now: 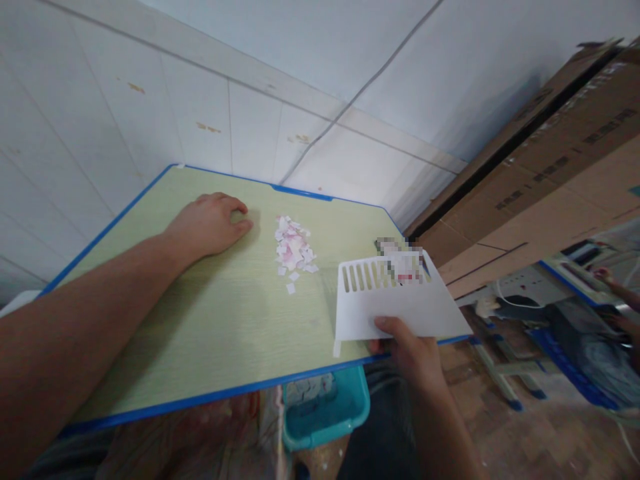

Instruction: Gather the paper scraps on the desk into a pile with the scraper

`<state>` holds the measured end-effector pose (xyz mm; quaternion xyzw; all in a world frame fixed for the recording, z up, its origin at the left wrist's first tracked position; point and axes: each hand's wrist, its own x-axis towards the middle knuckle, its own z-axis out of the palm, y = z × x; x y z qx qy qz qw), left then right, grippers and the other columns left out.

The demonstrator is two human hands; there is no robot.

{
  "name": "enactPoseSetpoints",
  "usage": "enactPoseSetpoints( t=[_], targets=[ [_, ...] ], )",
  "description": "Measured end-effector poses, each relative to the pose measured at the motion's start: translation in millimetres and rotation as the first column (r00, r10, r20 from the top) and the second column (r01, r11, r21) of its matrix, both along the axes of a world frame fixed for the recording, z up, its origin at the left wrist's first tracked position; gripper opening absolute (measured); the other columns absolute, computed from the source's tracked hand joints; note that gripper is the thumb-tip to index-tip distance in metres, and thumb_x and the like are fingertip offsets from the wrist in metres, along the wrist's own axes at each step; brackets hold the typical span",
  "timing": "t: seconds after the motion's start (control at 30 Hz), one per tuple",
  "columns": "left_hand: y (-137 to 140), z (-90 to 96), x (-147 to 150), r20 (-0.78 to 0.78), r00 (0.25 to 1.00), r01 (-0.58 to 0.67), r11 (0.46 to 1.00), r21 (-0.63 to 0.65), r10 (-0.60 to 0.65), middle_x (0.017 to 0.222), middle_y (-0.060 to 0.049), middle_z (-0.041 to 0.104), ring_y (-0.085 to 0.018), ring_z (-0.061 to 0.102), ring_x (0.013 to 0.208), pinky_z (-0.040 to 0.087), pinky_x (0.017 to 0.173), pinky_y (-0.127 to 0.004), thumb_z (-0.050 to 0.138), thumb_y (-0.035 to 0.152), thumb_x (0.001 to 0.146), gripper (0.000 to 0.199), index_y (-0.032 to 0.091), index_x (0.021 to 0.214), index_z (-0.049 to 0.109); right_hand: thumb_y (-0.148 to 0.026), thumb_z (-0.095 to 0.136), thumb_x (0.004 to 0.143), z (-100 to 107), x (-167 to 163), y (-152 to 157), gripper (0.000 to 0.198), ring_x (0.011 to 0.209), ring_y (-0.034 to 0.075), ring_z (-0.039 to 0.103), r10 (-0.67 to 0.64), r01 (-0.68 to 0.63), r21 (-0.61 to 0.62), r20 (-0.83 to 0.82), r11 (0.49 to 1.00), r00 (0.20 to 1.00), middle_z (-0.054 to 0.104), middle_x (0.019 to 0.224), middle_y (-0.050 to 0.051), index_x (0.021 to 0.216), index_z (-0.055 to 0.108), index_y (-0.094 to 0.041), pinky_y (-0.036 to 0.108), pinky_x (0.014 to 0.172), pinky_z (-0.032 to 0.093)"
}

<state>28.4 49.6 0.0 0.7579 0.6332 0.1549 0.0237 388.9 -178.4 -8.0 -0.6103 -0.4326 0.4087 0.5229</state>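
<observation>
A pile of small white and pinkish paper scraps (293, 247) lies on the middle of the pale green desk (215, 320). Left of the pile, my left hand (213, 223) rests on the desktop, its fingers curved with a gap between thumb and forefinger and nothing held. My right hand (413, 350) grips the near edge of a white slotted panel (390, 313), thumb on top and fingers underneath. The panel is at the right of the desk, its row of slots facing away from me. Behind its far edge is a pixelated object (395, 250) whose kind I cannot make out.
A teal bin (327, 433) with pale pieces inside stands below the desk's near edge. Large cardboard boxes (530, 160) lean at the right. A grey cable (373, 80) runs down the white wall behind. Another person's arm (623, 290) shows at far right.
</observation>
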Motion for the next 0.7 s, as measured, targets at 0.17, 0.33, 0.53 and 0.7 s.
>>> enactPoseSetpoints(
  t=[0.17,0.33,0.53,0.7],
  targets=[
    [-1,1.6,1,-0.01,1.0,0.004,1.0,-0.013,-0.004,0.164,-0.027,0.076,-0.047,0.068,0.16,0.051,0.142,-0.059,0.051,0.053,0.109,0.069,0.011,0.153,0.083,-0.038,0.084,0.087,-1,3,1,0.032,0.052,0.021,0.06,0.081,-0.081,0.028,-0.006,0.996,0.997,0.069,0.054,0.002,0.059,0.073,-0.026,0.037,0.056,0.049],
    [0,-0.4,0,-0.013,1.0,0.006,1.0,-0.007,-0.006,0.165,-0.026,0.076,-0.046,0.068,0.16,0.05,0.143,-0.058,0.052,0.052,0.109,0.068,0.011,0.152,0.083,-0.035,0.085,0.086,-2,4,0,0.029,0.051,0.021,0.061,0.1,-0.099,0.039,-0.028,0.994,0.995,0.069,0.053,0.001,0.061,0.075,-0.026,0.036,0.055,0.048],
    [0,0.7,1,-0.019,1.0,-0.001,1.0,-0.015,0.001,0.165,-0.024,0.077,-0.044,0.068,0.16,0.05,0.143,-0.056,0.052,0.051,0.111,0.066,0.012,0.152,0.084,-0.034,0.089,0.081,-6,3,3,0.023,0.047,0.02,0.06,0.038,-0.031,0.061,-0.123,0.998,0.992,0.067,0.053,0.0,0.065,0.076,-0.024,0.034,0.05,0.049],
    [-3,3.5,3,-0.018,1.0,-0.004,1.0,-0.013,0.004,0.166,-0.025,0.077,-0.043,0.069,0.16,0.048,0.144,-0.055,0.052,0.047,0.11,0.064,0.01,0.152,0.084,-0.036,0.093,0.083,-8,-9,13,0.024,0.053,0.018,0.062,-0.258,0.293,0.198,-0.181,0.935,0.949,0.072,0.065,-0.003,0.078,0.072,-0.024,0.03,0.051,0.051]
  ],
)
